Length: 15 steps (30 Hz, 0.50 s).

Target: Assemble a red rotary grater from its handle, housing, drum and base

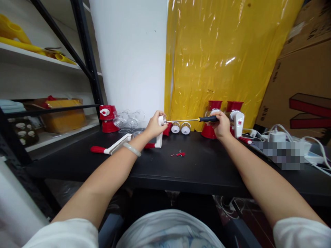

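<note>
My left hand (154,124) is closed around a small white round plastic part (162,120), held up above the black table. My right hand (221,126) grips the black-and-yellow handle of a screwdriver (208,119). Its long metal shaft runs level to the left, and the tip meets the white part. On the tabletop below lie a small red piece (181,154) and a few tiny metal bits. White crank handles with red grips (98,149) rest near my left forearm, which partly covers them. Behind the screwdriver stand two silver-and-white drums (185,128).
Red-and-white grinder-like units (234,119) stand at the back right, another red body (108,119) at the back left beside clear plastic cups (132,120). White cables and plugs (278,136) lie at the right. A shelf rack (85,44) borders the left, a cardboard box (297,75) the right.
</note>
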Tool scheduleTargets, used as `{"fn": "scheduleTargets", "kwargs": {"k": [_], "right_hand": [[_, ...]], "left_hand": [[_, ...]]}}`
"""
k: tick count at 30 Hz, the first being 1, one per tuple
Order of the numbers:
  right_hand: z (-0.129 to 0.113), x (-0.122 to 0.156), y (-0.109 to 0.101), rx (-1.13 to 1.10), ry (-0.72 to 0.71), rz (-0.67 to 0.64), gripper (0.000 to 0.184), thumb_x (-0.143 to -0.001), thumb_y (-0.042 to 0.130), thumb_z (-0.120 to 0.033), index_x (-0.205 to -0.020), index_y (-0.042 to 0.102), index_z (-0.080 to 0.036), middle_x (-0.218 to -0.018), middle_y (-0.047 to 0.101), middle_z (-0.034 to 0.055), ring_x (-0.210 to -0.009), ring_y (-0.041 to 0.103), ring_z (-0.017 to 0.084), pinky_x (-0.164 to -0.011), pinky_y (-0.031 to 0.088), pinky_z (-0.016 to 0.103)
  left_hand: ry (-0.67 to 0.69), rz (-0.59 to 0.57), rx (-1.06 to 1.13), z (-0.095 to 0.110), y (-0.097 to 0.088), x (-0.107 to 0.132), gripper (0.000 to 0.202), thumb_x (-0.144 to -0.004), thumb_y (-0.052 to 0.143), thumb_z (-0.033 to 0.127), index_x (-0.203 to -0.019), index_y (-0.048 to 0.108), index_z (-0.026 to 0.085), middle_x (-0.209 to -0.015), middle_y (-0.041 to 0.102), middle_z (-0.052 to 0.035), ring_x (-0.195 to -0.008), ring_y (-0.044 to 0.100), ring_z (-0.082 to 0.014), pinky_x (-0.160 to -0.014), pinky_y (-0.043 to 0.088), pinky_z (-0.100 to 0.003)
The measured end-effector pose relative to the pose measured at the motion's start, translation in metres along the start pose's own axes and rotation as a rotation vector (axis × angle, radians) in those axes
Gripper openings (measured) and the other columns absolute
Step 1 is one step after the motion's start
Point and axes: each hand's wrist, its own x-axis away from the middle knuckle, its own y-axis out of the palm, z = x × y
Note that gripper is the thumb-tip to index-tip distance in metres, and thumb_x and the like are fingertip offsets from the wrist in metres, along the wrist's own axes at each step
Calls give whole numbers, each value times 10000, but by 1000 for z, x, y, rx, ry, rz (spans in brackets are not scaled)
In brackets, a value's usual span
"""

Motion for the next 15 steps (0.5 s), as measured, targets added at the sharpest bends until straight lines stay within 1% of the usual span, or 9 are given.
{"fn": "scheduleTargets", "kwargs": {"k": [6, 11, 15], "right_hand": [[10, -3, -5, 0, 32, -33, 131, -668, 488, -303, -729, 541, -200, -701, 553, -8, -525, 548, 114, -414, 457, 236], [12, -3, -7, -18, 69, -40, 134, -657, 500, -296, -724, 552, -192, -685, 558, -13, -489, 543, 104, -387, 447, 226], [13, -2, -6, -12, 79, -32, 127, -658, 503, -295, -717, 553, -194, -661, 557, -19, -473, 537, 101, -383, 453, 225]], "left_hand": [[-71, -81, 78, -2, 2, 1, 350, -654, 634, 169, -971, 489, 193, -878, 582, 11, -719, 556, -131, -686, 436, -252], [-142, -96, 154, -1, 4, 1, 351, -635, 651, 163, -946, 490, 188, -846, 590, 20, -695, 554, -122, -673, 435, -248], [-223, -97, 246, -2, 6, 1, 368, -604, 670, 154, -921, 487, 186, -805, 591, 31, -666, 558, -117, -643, 446, -244]]}}
